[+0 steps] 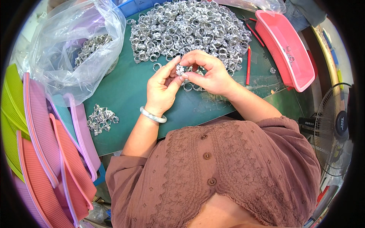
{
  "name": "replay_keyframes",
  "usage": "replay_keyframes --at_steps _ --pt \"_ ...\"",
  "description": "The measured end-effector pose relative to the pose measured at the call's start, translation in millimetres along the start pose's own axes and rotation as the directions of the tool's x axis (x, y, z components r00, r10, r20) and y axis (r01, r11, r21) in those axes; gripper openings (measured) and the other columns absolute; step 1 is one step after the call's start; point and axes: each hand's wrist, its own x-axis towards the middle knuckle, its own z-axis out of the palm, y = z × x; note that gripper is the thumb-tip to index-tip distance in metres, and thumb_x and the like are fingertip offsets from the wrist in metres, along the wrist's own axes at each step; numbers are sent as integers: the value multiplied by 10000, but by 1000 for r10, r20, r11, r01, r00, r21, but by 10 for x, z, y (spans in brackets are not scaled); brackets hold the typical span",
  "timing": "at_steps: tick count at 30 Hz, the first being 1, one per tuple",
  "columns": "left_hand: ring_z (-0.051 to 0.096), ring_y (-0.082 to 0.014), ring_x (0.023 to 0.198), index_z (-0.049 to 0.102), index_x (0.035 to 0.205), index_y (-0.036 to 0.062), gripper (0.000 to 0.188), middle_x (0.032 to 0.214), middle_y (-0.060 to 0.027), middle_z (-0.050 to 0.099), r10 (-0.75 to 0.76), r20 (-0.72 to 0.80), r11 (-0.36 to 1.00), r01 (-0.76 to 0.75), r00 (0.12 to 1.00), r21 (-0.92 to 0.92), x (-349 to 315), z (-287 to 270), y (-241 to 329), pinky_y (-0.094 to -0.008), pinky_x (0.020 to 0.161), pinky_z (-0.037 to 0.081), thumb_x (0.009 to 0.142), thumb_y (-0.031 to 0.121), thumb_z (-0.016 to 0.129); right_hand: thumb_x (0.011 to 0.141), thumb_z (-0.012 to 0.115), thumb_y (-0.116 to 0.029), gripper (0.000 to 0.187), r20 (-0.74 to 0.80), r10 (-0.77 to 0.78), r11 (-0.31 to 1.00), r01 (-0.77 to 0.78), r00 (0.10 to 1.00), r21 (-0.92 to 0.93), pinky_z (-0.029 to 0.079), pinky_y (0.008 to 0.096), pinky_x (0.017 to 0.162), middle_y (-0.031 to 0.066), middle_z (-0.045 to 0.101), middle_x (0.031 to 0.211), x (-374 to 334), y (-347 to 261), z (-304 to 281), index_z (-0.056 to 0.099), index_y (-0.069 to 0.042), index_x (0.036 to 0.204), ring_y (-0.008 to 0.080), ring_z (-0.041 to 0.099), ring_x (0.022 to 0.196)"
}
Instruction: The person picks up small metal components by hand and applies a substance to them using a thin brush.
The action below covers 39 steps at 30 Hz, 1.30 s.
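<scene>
Holding a silvery ring (180, 70) over the green worktop (127, 97), in front of a large pile (190, 32) of similar pieces. Pinching it from one side with the left hand (161, 86), closing thumb and fingertips on it in a tight grip. Meeting it from the other side with the right hand (213, 75), setting the thumb tip against its lower edge and arching the forefinger over the top, narrowing that grip onto the same piece. Being unable to tell, from this angle, about anything further behind the curled right fingers.

Showing a clustered, ornate face to the camera, hiding most of the band behind the fingers. Judging by looks, probably handling something light, hard and stiff, likely smooth enough for slipping and small enough for dropping. Perhaps needing most care around the raised, delicate-looking face; likely doing best by taking the band at its two sides, using fingertips only, avoiding pressing on the ornament.

Also taking in a small heap (102, 120) at left, a clear bag (45, 62) holding more pieces, and a pink basket (270, 53) near red-handled pliers (255, 34) at right.
</scene>
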Motion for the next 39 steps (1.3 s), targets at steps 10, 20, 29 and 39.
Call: replay_keyframes --at_steps 10,20,29,39 --pt "552 -92 804 513 1084 -32 351 894 -46 577 -89 61 994 93 994 -64 5 -38 68 -215 727 469 750 -22 620 694 624 -28 192 -34 -20 1000 19 999 -20 423 229 559 50 565 858 -9 0 -3 578 -41 879 130 537 734" --pt "561 -105 838 538 1021 -32 273 921 -57 588 -165 79 973 175 983 -149 -5 -52 89 -230 745 466 768 14 628 691 631 -38 187 -28 -34 999 33 999 -40 423 231 555 51 573 875 -10 -4 -15 581 -39 871 133 538 731" --pt "541 -86 710 547 1012 -5 204 837 -35 587 -164 63 974 172 984 -145 6 -62 62 -208 635 443 830 87 563 687 642 -40 208 -9 -57 997 56 998 -55 420 231 554 44 576 887 -3 -21 -16 585 -54 886 136 536 758" --pt "552 -99 806 503 1086 -3 274 919 -32 559 -96 63 963 109 993 -245 15 -50 18 -214 689 465 818 10 556 677 628 -1 285 -20 -13 999 12 1000 -44 418 230 548 50 548 893 -12 -29 -3 570 -67 948 131 520 746"
